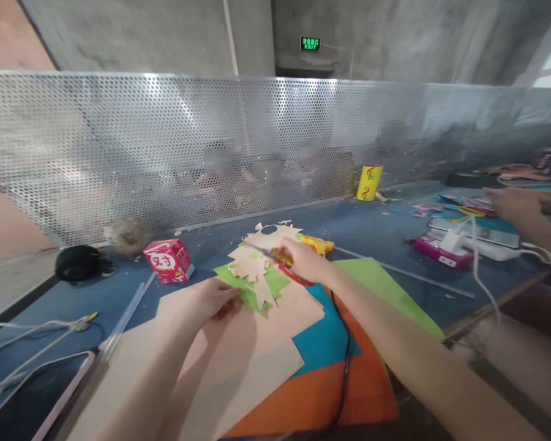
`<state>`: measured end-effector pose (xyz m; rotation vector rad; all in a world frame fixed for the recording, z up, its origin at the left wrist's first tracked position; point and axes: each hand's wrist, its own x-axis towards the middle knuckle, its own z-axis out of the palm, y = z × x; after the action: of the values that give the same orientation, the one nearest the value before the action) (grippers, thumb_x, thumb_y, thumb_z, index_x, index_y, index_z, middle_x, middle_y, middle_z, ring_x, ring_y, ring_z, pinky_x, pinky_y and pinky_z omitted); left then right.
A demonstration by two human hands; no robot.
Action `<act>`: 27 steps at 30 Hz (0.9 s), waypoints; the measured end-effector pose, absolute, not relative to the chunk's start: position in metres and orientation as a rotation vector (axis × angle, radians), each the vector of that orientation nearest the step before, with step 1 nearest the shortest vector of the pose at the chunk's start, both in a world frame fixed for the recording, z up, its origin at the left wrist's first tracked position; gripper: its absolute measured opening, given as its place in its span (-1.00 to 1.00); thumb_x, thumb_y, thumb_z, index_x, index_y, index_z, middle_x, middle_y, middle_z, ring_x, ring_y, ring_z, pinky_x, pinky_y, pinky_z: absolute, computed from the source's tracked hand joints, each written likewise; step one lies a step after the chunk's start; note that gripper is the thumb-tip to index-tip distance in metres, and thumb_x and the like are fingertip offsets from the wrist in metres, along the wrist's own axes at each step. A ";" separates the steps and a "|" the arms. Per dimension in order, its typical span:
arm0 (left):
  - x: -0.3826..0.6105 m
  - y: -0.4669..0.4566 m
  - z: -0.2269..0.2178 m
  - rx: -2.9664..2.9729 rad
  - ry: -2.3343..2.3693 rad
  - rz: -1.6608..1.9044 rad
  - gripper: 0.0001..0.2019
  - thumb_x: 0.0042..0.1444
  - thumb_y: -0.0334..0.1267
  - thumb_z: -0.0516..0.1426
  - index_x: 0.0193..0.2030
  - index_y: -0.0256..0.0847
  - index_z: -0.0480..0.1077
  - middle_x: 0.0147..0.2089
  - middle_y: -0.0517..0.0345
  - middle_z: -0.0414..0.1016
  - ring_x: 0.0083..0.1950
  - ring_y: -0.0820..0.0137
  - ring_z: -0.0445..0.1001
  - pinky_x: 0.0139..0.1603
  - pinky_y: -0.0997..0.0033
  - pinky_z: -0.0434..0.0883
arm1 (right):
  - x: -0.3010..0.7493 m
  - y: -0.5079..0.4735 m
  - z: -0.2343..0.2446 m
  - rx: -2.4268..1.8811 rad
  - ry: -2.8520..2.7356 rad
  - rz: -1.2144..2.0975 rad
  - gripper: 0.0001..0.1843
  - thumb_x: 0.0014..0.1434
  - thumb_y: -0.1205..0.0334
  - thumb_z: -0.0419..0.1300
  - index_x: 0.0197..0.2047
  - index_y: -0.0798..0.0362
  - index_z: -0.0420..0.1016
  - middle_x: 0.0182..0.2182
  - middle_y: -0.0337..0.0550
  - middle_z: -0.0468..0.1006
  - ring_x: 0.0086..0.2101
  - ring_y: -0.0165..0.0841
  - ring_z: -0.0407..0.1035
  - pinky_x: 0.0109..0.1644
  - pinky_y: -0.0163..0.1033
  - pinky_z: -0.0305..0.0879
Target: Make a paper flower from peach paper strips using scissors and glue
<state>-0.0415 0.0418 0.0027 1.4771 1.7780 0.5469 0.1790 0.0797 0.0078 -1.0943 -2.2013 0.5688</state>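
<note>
A concrete wall (165,37) and a perforated metal partition (133,122) stand at 12 o'clock, beyond a blue table (386,242) bearing layered beige sheets (266,343). At mid-dial, the left hand (220,299) is curled, fingertips at the 8 o'clock edge of a green paper piece (250,297), whether pinching it cannot be told, while the right hand (298,260) is closed round red-handled scissors (270,252), blades towards 10 o'clock over the beige cutout (248,269). Judged risks: a nicked left finger or miscut should the loose layers slip; a snag should the right forearm catch the black cord (348,349) at 5 o'clock.
</note>
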 end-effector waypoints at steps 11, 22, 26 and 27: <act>-0.057 0.050 -0.007 1.509 1.793 0.550 -0.87 -0.20 -0.23 0.10 -0.62 -0.22 0.29 -0.78 0.21 0.30 -0.78 0.49 0.19 -0.76 0.54 0.09 | 0.168 0.056 0.008 -1.026 -2.737 0.315 -0.65 -0.02 0.06 0.12 -0.15 0.00 0.26 -0.34 -0.08 0.48 -0.42 -0.26 0.35 -0.51 -0.32 0.02; -0.062 0.039 0.007 1.609 2.140 0.487 -0.76 -0.02 -0.19 -0.04 -0.64 -0.17 0.23 -0.63 0.10 0.42 -0.65 0.35 0.38 -0.60 0.42 0.23 | 0.181 0.080 0.003 -1.417 -2.349 0.262 -0.67 0.09 0.05 0.04 -0.13 0.07 0.23 -0.21 0.02 0.48 -0.26 -0.22 0.38 -0.40 -0.31 0.11; -0.052 0.038 0.016 1.830 2.273 0.510 -0.79 0.01 -0.22 -0.09 -0.55 -0.16 0.24 -0.50 0.01 0.44 -0.39 0.18 0.44 -0.45 0.34 0.21 | 0.186 0.089 -0.001 -1.530 -2.259 0.235 -0.63 0.09 0.03 0.05 -0.12 0.11 0.20 -0.22 0.06 0.47 -0.25 -0.19 0.37 -0.41 -0.31 0.12; -0.047 0.036 0.017 1.878 2.275 0.520 -0.83 0.01 -0.23 -0.09 -0.49 -0.16 0.26 -0.45 0.01 0.44 -0.34 0.17 0.44 -0.43 0.35 0.20 | 0.186 0.090 -0.002 -1.546 -2.256 0.239 -0.63 0.08 0.04 0.07 -0.14 0.11 0.20 -0.24 0.06 0.48 -0.27 -0.20 0.38 -0.42 -0.31 0.11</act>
<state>-0.0470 0.0363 0.0174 1.8782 2.2752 0.5195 0.1864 0.0899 -0.0021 -1.5459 -2.2561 0.2395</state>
